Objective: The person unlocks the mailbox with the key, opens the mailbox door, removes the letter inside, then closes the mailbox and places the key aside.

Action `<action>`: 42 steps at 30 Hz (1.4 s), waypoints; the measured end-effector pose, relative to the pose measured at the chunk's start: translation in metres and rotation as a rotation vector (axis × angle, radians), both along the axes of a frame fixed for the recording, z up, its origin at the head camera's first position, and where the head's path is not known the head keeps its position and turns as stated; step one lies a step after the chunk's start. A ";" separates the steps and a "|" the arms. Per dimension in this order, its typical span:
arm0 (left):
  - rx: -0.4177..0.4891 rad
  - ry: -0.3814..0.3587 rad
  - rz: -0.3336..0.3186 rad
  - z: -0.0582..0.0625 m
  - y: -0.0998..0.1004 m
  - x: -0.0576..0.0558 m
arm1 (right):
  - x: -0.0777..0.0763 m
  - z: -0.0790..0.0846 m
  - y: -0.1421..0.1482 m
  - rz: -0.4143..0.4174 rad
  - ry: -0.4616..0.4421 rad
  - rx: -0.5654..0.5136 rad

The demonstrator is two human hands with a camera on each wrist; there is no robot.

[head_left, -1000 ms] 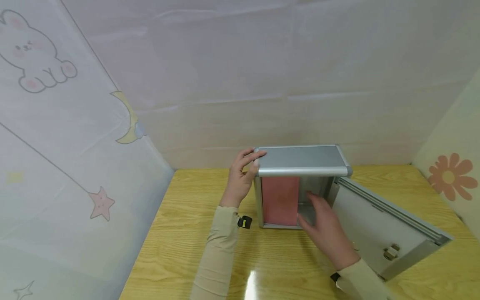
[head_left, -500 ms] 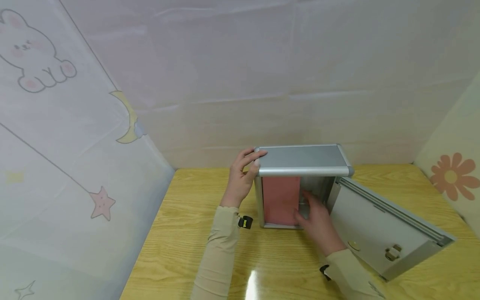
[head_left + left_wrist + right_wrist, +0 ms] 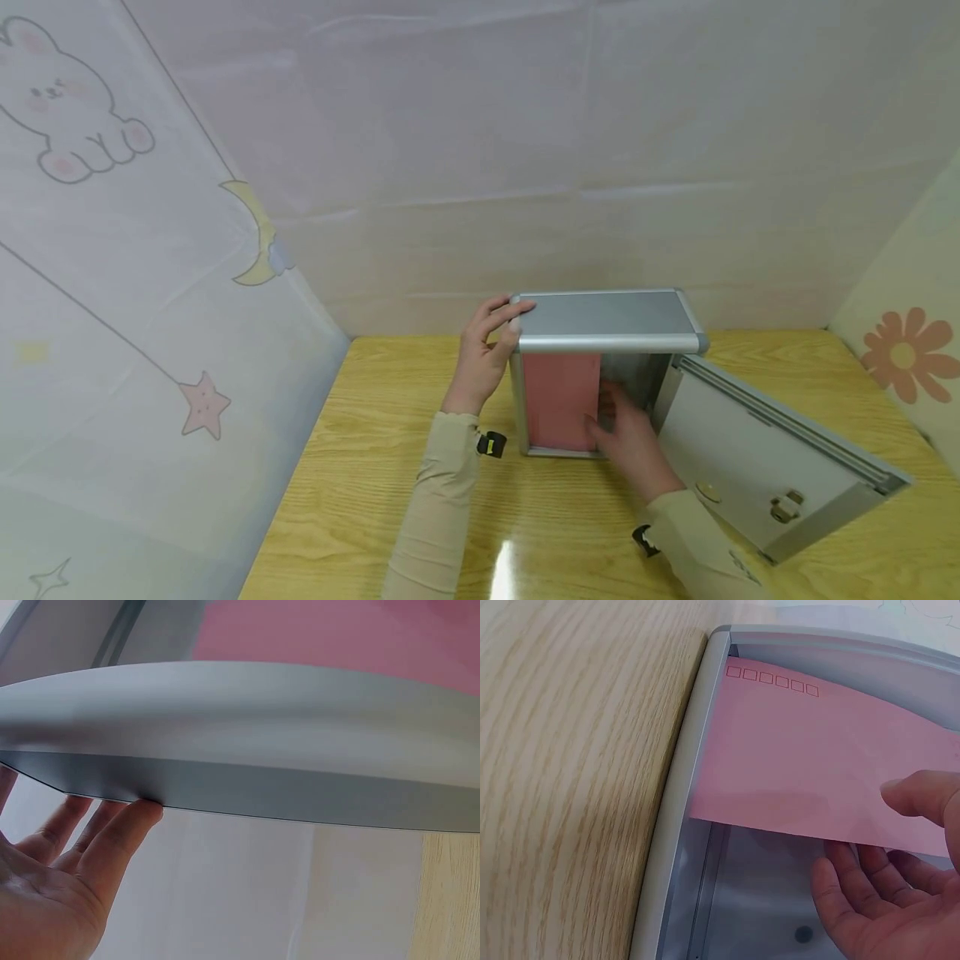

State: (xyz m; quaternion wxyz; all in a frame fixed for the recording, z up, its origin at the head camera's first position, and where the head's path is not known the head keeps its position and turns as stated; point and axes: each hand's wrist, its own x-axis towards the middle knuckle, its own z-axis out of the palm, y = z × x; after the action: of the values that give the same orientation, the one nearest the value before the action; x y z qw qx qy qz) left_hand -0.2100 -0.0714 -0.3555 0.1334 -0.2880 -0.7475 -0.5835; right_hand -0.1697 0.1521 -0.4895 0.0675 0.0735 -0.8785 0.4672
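Note:
A grey metal mailbox (image 3: 611, 315) stands on the table, its door (image 3: 750, 467) swung out to the right. A pink envelope (image 3: 561, 400) stands inside against the left part; a row of small printed squares shows on it in the right wrist view. My left hand (image 3: 483, 354) holds the mailbox's upper left corner, fingers on the top and thumb at the front edge. My right hand (image 3: 633, 442) reaches into the opening at the envelope's right edge. Its thumb is in front of the envelope and some fingertips (image 3: 840, 851) go behind the edge; whether they press together is not visible.
The wooden table (image 3: 360, 467) runs back to a pale wall sheet (image 3: 480, 167). The open door, with a lock (image 3: 786, 505) on its inner face, stands close beside my right forearm. A patterned sheet (image 3: 120, 333) rises on the left.
My right hand has moved left and further into the mailbox, up to the envelope's edge. The left hand, the envelope and the door look nearly unchanged.

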 end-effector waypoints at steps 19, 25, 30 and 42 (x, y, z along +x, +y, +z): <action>0.003 -0.008 0.004 -0.002 0.001 -0.002 | 0.004 0.003 -0.004 0.002 0.019 -0.018; -0.003 -0.012 0.004 -0.001 0.000 -0.001 | 0.008 0.006 -0.001 -0.011 0.060 -0.002; 0.006 -0.010 -0.002 -0.002 0.000 -0.001 | 0.014 0.011 0.006 -0.028 0.084 0.017; 0.006 -0.004 -0.005 -0.003 0.000 -0.002 | 0.041 0.040 0.034 -0.073 0.136 0.086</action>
State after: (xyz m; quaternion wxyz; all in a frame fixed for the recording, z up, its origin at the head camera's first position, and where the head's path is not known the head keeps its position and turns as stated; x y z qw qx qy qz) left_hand -0.2119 -0.0719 -0.3588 0.1314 -0.2881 -0.7452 -0.5869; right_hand -0.1283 0.1860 -0.4496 0.1408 0.0761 -0.8931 0.4203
